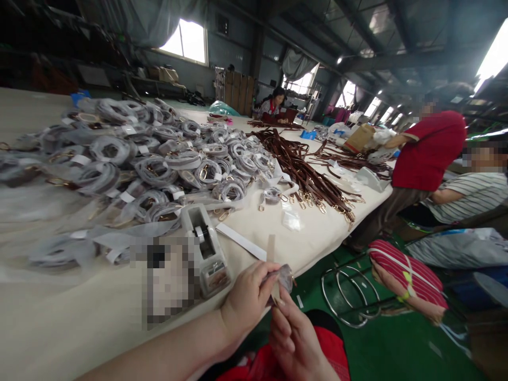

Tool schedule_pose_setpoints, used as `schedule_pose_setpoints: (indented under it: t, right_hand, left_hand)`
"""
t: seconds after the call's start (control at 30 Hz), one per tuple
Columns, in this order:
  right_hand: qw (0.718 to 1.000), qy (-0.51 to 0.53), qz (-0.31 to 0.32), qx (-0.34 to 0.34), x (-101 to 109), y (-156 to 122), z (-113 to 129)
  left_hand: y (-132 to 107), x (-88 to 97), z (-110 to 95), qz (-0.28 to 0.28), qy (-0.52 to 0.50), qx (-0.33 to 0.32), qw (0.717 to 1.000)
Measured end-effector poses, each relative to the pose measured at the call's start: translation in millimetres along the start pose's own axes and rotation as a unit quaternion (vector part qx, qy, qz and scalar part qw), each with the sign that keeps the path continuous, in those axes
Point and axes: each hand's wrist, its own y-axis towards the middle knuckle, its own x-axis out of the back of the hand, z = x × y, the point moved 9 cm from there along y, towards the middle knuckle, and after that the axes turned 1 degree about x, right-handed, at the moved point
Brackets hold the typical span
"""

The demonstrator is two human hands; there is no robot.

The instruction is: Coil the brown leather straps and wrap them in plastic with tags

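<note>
Cream-covered table (pixel 91 312), green floor (pixel 397 344); left grip (pixel 248 296), right grip (pixel 297 333) both clasping wrapped bundle (pixel 285 278).

Factory workshop | roof beams (pixel 397 62) | long worktable (pixel 95 312) | heaped wrapped straps (pixel 180 160) | co-workers (pixel 428 151)
</note>
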Motion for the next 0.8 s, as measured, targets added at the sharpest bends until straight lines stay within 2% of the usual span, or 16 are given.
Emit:
schedule_pose_setpoints:
  t: [0.1,0.13,0.2,0.27,0.33,0.4,0.43,0.47,0.5,0.53,0.67,0.8]
  right_hand:
    - [0.988,-0.142,-0.028,0.057,8.8,-5.9,12.2]
    - [0.974,-0.204,-0.035,0.089,11.2,-9.5,18.6]
    - [0.929,-0.333,-0.042,0.155,12.7,-18.4,32.3]
    - [0.859,-0.456,-0.047,0.228,8.8,-29.1,49.0]
    - [0.769,-0.568,-0.044,0.289,-1.6,-38.2,65.3]
    - [0.68,-0.638,-0.046,0.358,-16.5,-46.6,83.6]
    - [0.649,-0.655,-0.048,0.384,-23.4,-49.1,91.7]
    - [0.632,-0.661,-0.051,0.401,-28.8,-49.6,98.6]
    - [0.63,-0.657,-0.056,0.41,-32.3,-48.4,104.3]
    - [0.64,-0.648,-0.058,0.408,-34.1,-45.1,107.8]
    - [0.696,-0.608,-0.087,0.371,-27.9,-29.7,108.1]
    - [0.745,-0.566,-0.133,0.326,-11.0,-20.9,102.5]
  left_hand:
    - [6.3,4.4,13.7,-0.008,-0.031,0.057,0.998]
    - [8.0,4.7,17.1,-0.003,-0.044,0.073,0.996]
    - [10.5,3.0,19.2,0.015,-0.06,0.084,0.994]
    - [11.3,0.3,15.9,0.036,-0.063,0.072,0.995]
    - [10.1,-3.2,9.8,0.053,-0.056,0.05,0.996]
    - [7.0,-8.2,3.2,0.07,-0.045,0.027,0.996]
    - [4.7,-11.5,-0.2,0.082,-0.039,0.016,0.996]
    - [2.1,-14.7,-3.8,0.094,-0.031,0.005,0.995]
    - [-0.7,-17.0,-7.4,0.101,-0.021,-0.007,0.995]
    - [-3.7,-18.7,-11.0,0.107,-0.011,-0.018,0.994]
    - [-13.7,-19.6,-22.6,0.106,0.029,-0.046,0.993]
    - [-16.0,-16.7,-16.7,0.083,0.041,0.007,0.996]
